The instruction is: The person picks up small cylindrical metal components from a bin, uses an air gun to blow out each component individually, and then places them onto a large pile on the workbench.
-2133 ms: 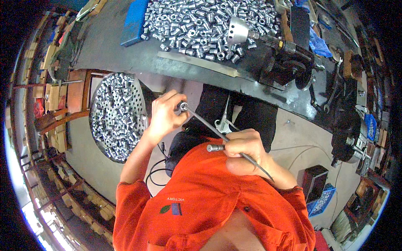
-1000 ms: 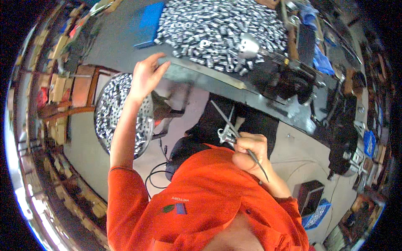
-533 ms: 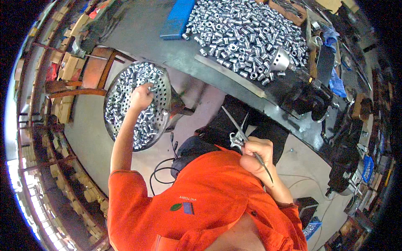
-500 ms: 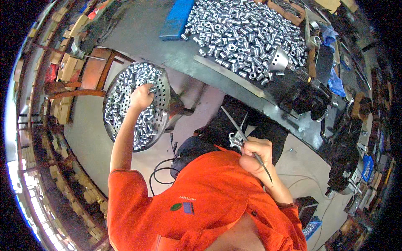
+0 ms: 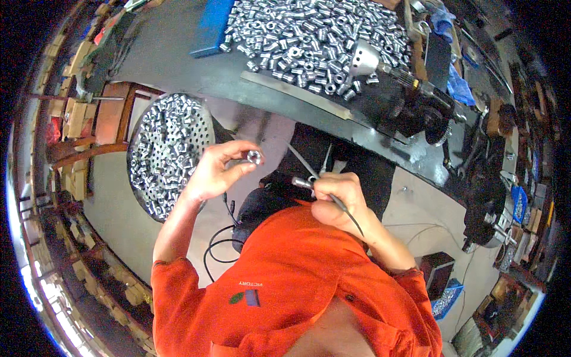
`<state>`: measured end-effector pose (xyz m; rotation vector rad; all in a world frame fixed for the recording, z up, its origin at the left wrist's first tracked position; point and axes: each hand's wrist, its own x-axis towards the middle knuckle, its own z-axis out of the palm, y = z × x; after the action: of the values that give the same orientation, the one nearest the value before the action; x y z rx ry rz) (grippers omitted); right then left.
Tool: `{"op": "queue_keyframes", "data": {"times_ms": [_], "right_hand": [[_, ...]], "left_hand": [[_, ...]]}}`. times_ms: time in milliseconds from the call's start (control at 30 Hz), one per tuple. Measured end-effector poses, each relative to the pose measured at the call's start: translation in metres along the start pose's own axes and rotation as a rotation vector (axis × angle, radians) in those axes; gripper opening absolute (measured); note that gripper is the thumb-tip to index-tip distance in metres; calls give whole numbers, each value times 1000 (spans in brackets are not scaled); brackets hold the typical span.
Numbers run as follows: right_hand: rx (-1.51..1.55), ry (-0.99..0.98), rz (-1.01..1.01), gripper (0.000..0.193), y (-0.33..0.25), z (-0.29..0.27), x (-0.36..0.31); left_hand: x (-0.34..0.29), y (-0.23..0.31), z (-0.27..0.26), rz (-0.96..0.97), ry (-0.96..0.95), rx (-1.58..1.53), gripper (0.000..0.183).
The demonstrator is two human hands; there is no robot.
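Between the thumb and fingers of my left hand (image 5: 215, 169) is a small shiny metal fitting (image 5: 254, 157), its bored end showing. My right hand (image 5: 342, 195) is closed round a slim grey file (image 5: 303, 159), whose thin tail sticks out below the hand. A second metal fitting (image 5: 302, 182) pokes out by the right fingers, lying along my lap; how it is gripped is partly hidden. Left of my left hand stands a round perforated metal tray (image 5: 205, 128) strewn with similar fittings (image 5: 172, 113).
A large heap of fittings (image 5: 309, 41) covers the dark workbench (image 5: 178, 65), beside a blue bin (image 5: 211, 30). A flat metal bar (image 5: 297, 95) lies along its front. A machine with a chuck (image 5: 366, 58) sits at the right. A wooden chair (image 5: 110, 116) stands behind the tray.
My left hand has left the tray and come right toward my lap, now with a fitting in its fingers. My right hand still grips the file; the whole view has shifted somewhat.
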<state>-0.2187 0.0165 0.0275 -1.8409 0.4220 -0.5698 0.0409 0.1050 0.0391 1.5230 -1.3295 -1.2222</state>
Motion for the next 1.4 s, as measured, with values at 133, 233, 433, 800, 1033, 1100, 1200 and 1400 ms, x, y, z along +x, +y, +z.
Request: {"op": "queue_keyframes", "data": {"times_ms": [133, 233, 433, 800, 1033, 1100, 1200, 1400], "right_hand": [[-30, 33, -38, 26, 3, 0, 7], [-83, 35, 26, 24, 2, 2, 6], [-197, 43, 42, 18, 7, 9, 2], [14, 43, 69, 20, 11, 3, -1], [38, 98, -61, 28, -14, -8, -13], [89, 70, -159, 29, -22, -10, -12], [113, 47, -181, 29, -19, -4, -10], [49, -34, -26, 26, -3, 9, 6]], "left_hand": [[12, 13, 17, -59, -75, -21, 29], [18, 18, 24, 55, -130, 55, 30], [29, 33, 28, 193, -253, 250, 25], [25, 22, 43, -36, -225, -39, 22], [36, -2, 28, 225, 199, 578, 22], [36, -6, 28, 250, 221, 635, 23], [37, -6, 29, 288, 225, 677, 26], [42, -5, 38, 387, 132, 840, 31]]}}
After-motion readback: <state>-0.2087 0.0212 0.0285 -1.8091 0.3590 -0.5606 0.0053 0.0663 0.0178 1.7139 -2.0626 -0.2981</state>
